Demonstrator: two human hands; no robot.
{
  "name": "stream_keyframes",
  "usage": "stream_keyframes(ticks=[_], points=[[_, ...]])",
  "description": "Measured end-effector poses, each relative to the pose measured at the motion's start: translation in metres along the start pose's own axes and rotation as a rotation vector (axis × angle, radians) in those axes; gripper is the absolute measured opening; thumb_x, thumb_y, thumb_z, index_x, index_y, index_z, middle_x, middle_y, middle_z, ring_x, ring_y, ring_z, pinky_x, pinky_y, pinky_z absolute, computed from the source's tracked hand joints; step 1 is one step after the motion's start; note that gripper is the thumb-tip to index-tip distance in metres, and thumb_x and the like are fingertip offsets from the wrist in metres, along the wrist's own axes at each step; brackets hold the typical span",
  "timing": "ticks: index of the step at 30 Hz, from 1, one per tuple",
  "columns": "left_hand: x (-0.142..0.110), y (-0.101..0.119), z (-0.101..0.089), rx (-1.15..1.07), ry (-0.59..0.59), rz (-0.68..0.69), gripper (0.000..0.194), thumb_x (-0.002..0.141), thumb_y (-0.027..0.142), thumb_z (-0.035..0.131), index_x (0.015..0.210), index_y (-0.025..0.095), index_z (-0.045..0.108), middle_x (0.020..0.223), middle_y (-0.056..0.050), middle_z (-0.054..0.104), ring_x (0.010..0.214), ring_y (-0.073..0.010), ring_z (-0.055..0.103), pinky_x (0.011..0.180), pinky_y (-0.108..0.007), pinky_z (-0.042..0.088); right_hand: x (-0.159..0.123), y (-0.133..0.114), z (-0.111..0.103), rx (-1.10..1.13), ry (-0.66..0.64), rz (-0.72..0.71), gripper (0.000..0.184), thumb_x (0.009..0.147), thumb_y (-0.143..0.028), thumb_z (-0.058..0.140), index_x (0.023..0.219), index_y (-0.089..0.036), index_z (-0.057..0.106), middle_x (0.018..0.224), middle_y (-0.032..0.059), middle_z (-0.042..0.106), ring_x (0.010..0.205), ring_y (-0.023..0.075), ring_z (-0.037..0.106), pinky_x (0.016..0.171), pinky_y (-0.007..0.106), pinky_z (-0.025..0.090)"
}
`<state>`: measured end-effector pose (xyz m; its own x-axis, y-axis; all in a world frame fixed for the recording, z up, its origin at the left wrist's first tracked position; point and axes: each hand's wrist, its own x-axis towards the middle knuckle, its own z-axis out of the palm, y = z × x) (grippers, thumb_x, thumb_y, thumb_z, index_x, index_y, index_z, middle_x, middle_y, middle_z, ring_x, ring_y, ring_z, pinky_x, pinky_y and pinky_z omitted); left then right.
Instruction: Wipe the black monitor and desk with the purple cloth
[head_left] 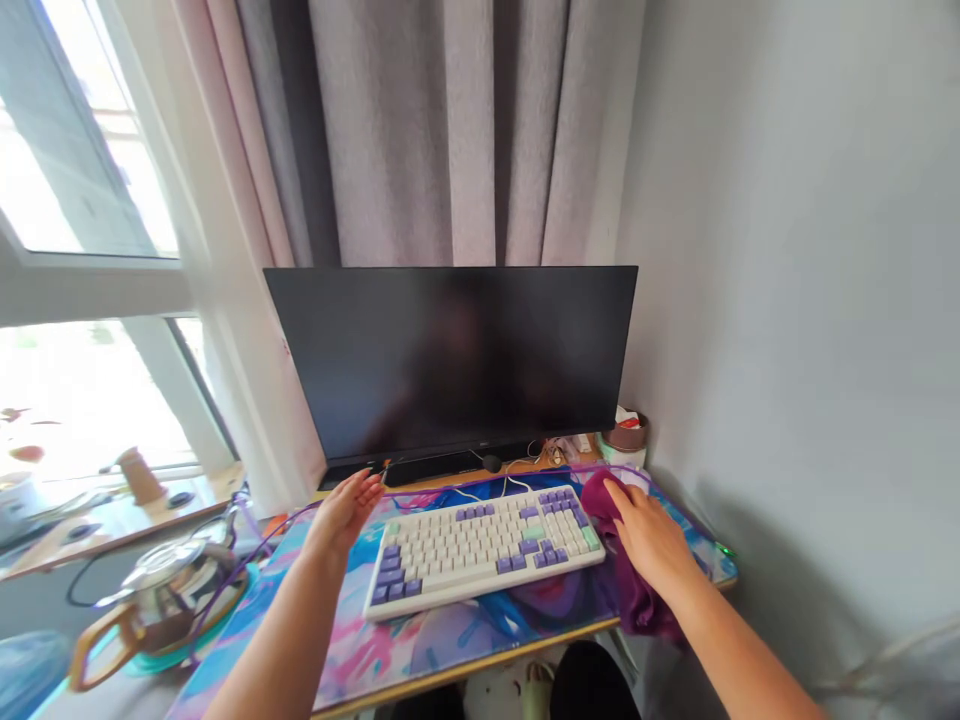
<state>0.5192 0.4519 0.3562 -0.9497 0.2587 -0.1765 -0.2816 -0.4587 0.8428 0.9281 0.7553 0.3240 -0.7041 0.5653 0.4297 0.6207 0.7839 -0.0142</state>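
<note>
A white keyboard (pixel 480 550) with cream, purple and mint keys lies slightly tilted on a colourful desk mat (pixel 435 640). My right hand (pixel 649 535) grips a dark purple cloth (pixel 637 595) at the keyboard's right end. Part of the cloth hangs down past the front edge of the desk. My left hand (pixel 347 512) hovers to the left of the keyboard's upper left corner, fingers loosely extended with nothing visible in them. Behind the keyboard stands a wide monitor (pixel 457 360) with a dark screen.
To the left, a glass teapot (pixel 176 585) with a wooden handle sits on a teal-rimmed base. Cables and a brown-topped container (pixel 626 435) are behind the mat. A grey wall (pixel 787 350) bounds the right side; a window and curtains (pixel 405 130) are beyond.
</note>
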Motion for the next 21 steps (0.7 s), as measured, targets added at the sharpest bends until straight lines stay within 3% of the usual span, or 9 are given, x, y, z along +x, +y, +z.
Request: stream_keyframes(ticks=[4,7,11,14,18,21], points=[[-0.040,-0.020,0.022,0.009,-0.110,-0.037,0.014,0.098,0.005,0.058,0.095,0.013,0.070,0.082,-0.012,0.078,0.065,-0.0165,0.076,0.067,-0.027,0.067,-0.018,0.004,0.045,0.170,0.046,0.093,0.057,0.102,-0.023,0.037,0.157,-0.020,0.050,0.145,0.0173,0.063,0.128,0.0322,0.064,0.105,0.044,0.059],[-0.063,-0.048,0.049,-0.057,-0.204,-0.141,0.014,0.096,0.003,0.061,0.097,0.013,0.070,0.091,-0.020,0.079,0.073,-0.0216,0.079,0.074,-0.032,0.067,-0.026,0.006,0.060,0.264,0.084,0.155,0.056,0.102,-0.026,0.037,0.156,-0.019,0.049,0.148,0.0185,0.061,0.133,0.0326,0.062,0.113,0.047,0.054],[-0.076,-0.085,0.094,-0.104,-0.206,-0.257,0.013,0.093,0.003,0.066,0.095,0.015,0.068,0.097,-0.026,0.076,0.085,-0.0263,0.082,0.078,-0.036,0.065,-0.030,0.008,0.061,0.338,0.096,0.178,0.058,0.100,-0.027,0.038,0.157,-0.025,0.046,0.151,0.0162,0.060,0.137,0.0326,0.060,0.118,0.049,0.051],[-0.078,-0.104,0.124,-0.143,-0.174,-0.337,0.008,0.098,0.011,0.063,0.092,0.017,0.063,0.101,-0.026,0.072,0.091,-0.0266,0.082,0.075,-0.035,0.063,-0.031,0.008,0.058,0.353,0.089,0.180,0.056,0.100,-0.027,0.039,0.155,-0.022,0.048,0.149,0.0175,0.060,0.136,0.0327,0.060,0.118,0.047,0.050],[-0.082,-0.113,0.152,-0.214,-0.169,-0.373,0.011,0.104,0.020,0.053,0.094,0.020,0.057,0.107,-0.022,0.069,0.096,-0.0253,0.081,0.077,-0.037,0.063,-0.031,0.009,0.059,0.367,0.105,0.172,0.055,0.101,-0.027,0.038,0.154,-0.016,0.049,0.147,0.0197,0.061,0.136,0.0319,0.060,0.118,0.044,0.049],[-0.085,-0.113,0.160,-0.269,-0.171,-0.377,0.011,0.106,0.022,0.049,0.098,0.021,0.056,0.107,-0.017,0.068,0.091,-0.0235,0.080,0.077,-0.038,0.065,-0.032,0.011,0.062,0.389,0.124,0.164,0.055,0.101,-0.028,0.037,0.153,-0.017,0.049,0.148,0.0194,0.060,0.137,0.0322,0.059,0.118,0.046,0.049]])
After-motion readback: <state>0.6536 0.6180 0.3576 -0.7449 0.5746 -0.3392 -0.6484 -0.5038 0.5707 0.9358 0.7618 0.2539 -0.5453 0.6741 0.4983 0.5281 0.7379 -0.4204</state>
